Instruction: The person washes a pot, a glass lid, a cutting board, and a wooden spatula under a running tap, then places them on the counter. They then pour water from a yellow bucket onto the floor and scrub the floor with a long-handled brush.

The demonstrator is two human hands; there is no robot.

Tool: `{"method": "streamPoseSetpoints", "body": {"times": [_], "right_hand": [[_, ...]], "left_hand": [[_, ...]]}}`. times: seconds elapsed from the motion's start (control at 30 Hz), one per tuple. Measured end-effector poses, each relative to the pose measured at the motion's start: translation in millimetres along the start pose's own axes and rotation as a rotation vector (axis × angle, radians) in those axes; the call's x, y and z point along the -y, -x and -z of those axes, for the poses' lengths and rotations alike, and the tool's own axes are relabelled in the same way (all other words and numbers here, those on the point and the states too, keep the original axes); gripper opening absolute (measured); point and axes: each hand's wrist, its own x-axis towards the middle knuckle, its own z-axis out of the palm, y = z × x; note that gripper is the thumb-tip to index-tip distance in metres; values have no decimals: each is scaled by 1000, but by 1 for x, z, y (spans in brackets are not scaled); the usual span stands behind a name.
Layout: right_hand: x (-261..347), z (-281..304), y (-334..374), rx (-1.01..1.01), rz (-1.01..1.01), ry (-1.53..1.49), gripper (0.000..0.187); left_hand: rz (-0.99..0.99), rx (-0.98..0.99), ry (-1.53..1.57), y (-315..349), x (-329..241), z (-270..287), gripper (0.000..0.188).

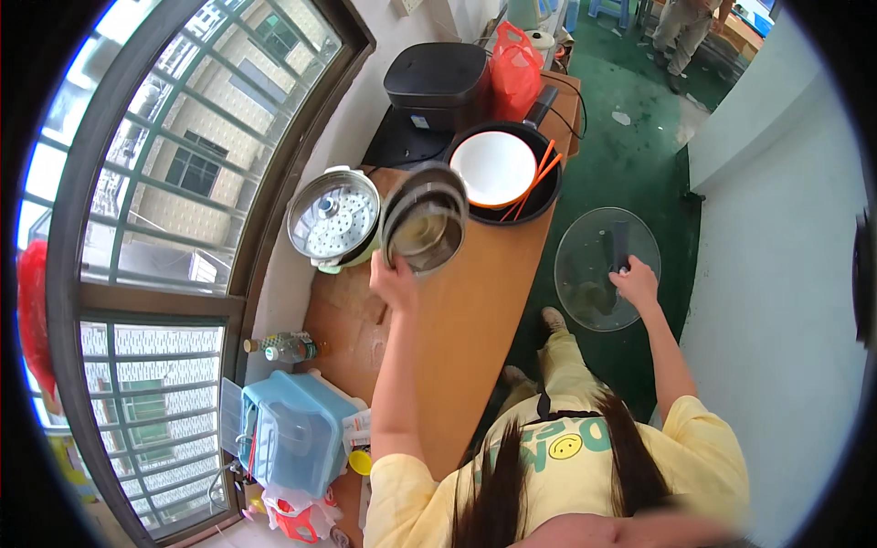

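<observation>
My left hand (395,283) grips the near rim of a stack of metal bowls (451,239), tilted above the wooden table; motion blurs them slightly. Out over the floor on the right, my right hand (637,279) is closed around the dark handle of a round glass lid (582,274). Just left of the bowls stands a steamer pot (331,217) under a clear lid with a knob. Behind them to the right, a black frying pan (545,199) holds a white bowl (493,168) with an orange rim and orange chopsticks (539,180).
A black rice cooker (438,84) and a red plastic bag (516,68) stand at the table's far end. Bottles (290,350) and a blue plastic bin (297,429) line the window side. Far off, another person (681,36) stands on the green floor. A white wall (786,274) rises on the right.
</observation>
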Motion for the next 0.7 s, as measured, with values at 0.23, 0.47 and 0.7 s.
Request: {"method": "streamPoseSetpoints", "body": {"times": [0.23,0.47,0.7], "right_hand": [[-21,46,-74,-9,28,-94,35],[7,91,-158,71,207,-200,35],[124,95,-209,188,510,-116,36]], "left_hand": [[372,83,42,-41,-45,-159,21],[967,262,382,-16,-21,-225,28],[921,406,-15,-20,-37,-218,57]]}}
